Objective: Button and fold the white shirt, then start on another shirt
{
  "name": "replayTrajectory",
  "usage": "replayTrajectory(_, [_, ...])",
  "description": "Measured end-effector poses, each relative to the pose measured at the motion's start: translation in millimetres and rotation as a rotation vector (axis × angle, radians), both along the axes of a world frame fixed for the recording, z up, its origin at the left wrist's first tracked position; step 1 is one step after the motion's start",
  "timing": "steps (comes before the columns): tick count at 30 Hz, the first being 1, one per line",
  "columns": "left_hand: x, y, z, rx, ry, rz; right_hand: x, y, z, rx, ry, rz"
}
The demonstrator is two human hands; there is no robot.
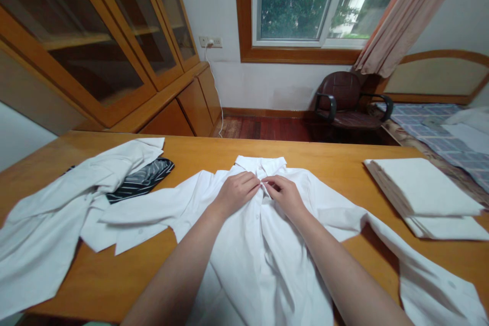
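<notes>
A white button-up shirt (244,249) lies face up on the wooden table (321,155), its collar at the far side and its sleeves spread left and right. Just below the collar, my left hand (237,191) and my right hand (284,193) meet at the front button strip. The fingers of both hands are closed, pinching the strip's fabric between them. The button at the fingertips is too small and covered to make out. Below the hands the shirt's front is wrinkled, with a few small buttons down the strip.
More white garments (57,219) lie loosely at the left, partly over a dark striped cloth (143,178). Folded white fabric (424,188) is stacked at the right. Beyond the table stand a glass-door cabinet (153,81), an office chair (346,99) and a bed (431,122).
</notes>
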State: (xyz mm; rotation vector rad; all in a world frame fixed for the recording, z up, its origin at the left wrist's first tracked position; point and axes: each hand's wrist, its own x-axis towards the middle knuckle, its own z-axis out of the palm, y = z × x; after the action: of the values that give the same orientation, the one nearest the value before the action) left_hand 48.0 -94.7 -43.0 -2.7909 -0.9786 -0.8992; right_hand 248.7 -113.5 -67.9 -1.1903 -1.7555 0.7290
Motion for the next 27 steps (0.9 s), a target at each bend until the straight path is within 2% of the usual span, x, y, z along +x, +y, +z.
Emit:
replayTrajectory(6, [-0.5,-0.1,0.5,-0.006,-0.017,0.002,0.7,-0.1,-0.9,0.027,-0.044,-0.008])
replayTrajectory(17, [-1.1,0.4,-1.3,-0.028,-0.028,0.005,2.2,-3.2,7.3,0.088,-0.173,-0.026])
replayTrajectory(27, [-2.7,0.2,-2.2,-0.042,-0.028,0.006,2.4,-2.2,5.8,0.075,-0.172,-0.065])
